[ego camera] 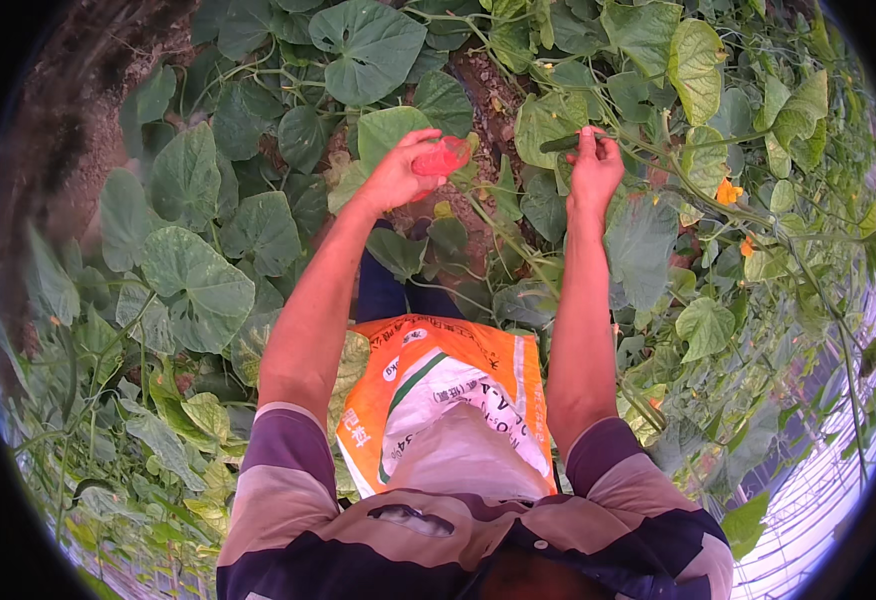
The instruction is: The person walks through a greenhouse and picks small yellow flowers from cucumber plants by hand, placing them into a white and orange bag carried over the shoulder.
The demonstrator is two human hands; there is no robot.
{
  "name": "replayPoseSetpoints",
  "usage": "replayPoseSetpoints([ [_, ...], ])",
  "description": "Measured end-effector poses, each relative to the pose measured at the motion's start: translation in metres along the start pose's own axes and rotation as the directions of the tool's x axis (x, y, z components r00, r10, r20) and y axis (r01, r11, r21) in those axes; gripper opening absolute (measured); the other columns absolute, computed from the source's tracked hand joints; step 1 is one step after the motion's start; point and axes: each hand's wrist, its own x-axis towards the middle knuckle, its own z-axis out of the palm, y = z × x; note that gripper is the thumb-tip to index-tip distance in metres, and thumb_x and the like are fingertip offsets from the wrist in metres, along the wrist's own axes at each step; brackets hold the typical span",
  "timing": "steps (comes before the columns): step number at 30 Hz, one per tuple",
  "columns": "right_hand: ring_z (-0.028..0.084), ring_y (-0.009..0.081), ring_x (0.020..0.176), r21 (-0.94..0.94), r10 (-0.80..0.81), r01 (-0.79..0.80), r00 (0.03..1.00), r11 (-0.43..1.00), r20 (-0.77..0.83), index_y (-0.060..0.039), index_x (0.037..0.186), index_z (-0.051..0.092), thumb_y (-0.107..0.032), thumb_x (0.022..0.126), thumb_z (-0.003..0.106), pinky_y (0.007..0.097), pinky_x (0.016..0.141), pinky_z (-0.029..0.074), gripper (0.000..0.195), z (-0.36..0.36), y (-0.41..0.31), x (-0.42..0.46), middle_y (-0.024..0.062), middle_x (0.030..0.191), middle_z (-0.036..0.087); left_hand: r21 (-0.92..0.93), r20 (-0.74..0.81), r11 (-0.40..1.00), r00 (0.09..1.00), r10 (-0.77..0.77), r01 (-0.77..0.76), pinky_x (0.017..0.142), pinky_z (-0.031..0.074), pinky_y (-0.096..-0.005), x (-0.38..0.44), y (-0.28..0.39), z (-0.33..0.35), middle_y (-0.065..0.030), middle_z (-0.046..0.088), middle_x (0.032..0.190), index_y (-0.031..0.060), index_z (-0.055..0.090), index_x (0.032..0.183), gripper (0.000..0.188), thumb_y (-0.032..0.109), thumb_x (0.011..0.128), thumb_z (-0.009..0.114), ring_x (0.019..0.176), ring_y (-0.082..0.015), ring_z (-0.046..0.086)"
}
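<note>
My left hand [400,171] is closed around a translucent red plastic container [444,156], its open side not clear from this angle. To its right, the fingertips of my right hand [595,161] pinch the end of a small, dark green cucumber [560,143], which points left in front of a yellowing leaf. Whether the cucumber is still joined to its vine cannot be told. An orange and white woven sack [468,435] bearing writing hangs at my waist, between my forearms.
Broad cucumber leaves [196,289] crowd both sides. Long vine stems [730,210] with yellow-orange flowers [728,192] cross on the right. Brown soil [487,97] shows between the plants. Curved greenhouse framing [798,559] stands at the lower right.
</note>
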Motion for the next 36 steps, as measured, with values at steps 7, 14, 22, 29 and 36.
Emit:
replayPoseSetpoints([
  [7, 0.060, 0.0102, 0.079, 0.020, -0.106, 0.112, 0.975, 0.993, -0.193, 0.0041, 0.118, 0.062, -0.012, 0.099, 0.069, 0.0260, 0.067, 0.049, 0.026, -0.006, 0.015, 0.012, 0.0038, 0.092, 0.066, -0.014, 0.012, 1.000, 1.000, 0.026, -0.026, 0.114, 0.042, -0.0368, 0.003, 0.011, 0.007, -0.0072, 0.047, 0.153, 0.0004, 0.065, 0.130, 0.052, 0.005, 0.081, 0.083, 0.136, -0.0240, 0.050],
  [14, 0.059, 0.0116, 0.088, -0.016, -0.052, 0.051, 0.993, 0.999, -0.102, 0.0028, 0.120, 0.057, -0.009, 0.098, 0.068, 0.0264, 0.070, 0.050, 0.027, -0.013, -0.020, -0.023, 0.0082, 0.104, 0.063, -0.013, 0.001, 1.000, 1.000, 0.026, -0.026, 0.114, 0.042, -0.0362, 0.007, 0.019, 0.007, -0.0049, 0.046, 0.154, 0.0014, 0.067, 0.129, 0.050, 0.004, 0.081, 0.082, 0.136, -0.0225, 0.051],
  [22, 0.059, 0.0133, 0.100, 0.155, -0.232, 0.300, 0.908, 0.941, -0.350, 0.0017, 0.131, 0.049, -0.012, 0.099, 0.069, 0.0286, 0.084, 0.048, 0.040, -0.001, -0.077, -0.042, 0.0074, 0.116, 0.061, -0.031, 0.001, 0.996, 0.996, 0.086, -0.086, 0.115, 0.041, -0.0367, 0.013, 0.041, 0.012, -0.0048, 0.048, 0.152, 0.0023, 0.068, 0.127, 0.047, 0.004, 0.082, 0.081, 0.137, -0.0224, 0.050],
  [29, 0.060, 0.0150, 0.107, 0.360, -0.216, 0.341, 0.914, 0.868, -0.344, -0.0034, 0.137, 0.049, -0.012, 0.101, 0.067, 0.0315, 0.090, 0.048, 0.041, -0.006, -0.092, -0.030, 0.0076, 0.123, 0.062, -0.042, 0.035, 0.988, 0.988, 0.153, -0.151, 0.113, 0.042, -0.0358, 0.023, 0.077, 0.023, -0.0070, 0.050, 0.149, 0.0027, 0.067, 0.128, 0.047, 0.006, 0.083, 0.081, 0.135, -0.0220, 0.052],
  [36, 0.062, 0.0155, 0.110, 0.498, -0.151, 0.253, 0.960, 0.829, -0.236, -0.0011, 0.129, 0.059, -0.014, 0.103, 0.066, 0.0333, 0.089, 0.053, 0.030, -0.008, -0.085, -0.027, 0.0095, 0.123, 0.065, 0.028, 0.079, 0.980, 0.978, 0.195, -0.197, 0.102, 0.047, -0.0329, 0.060, 0.118, 0.033, -0.0063, 0.062, 0.131, 0.0028, 0.067, 0.127, 0.044, 0.008, 0.086, 0.080, 0.115, -0.0187, 0.060],
])
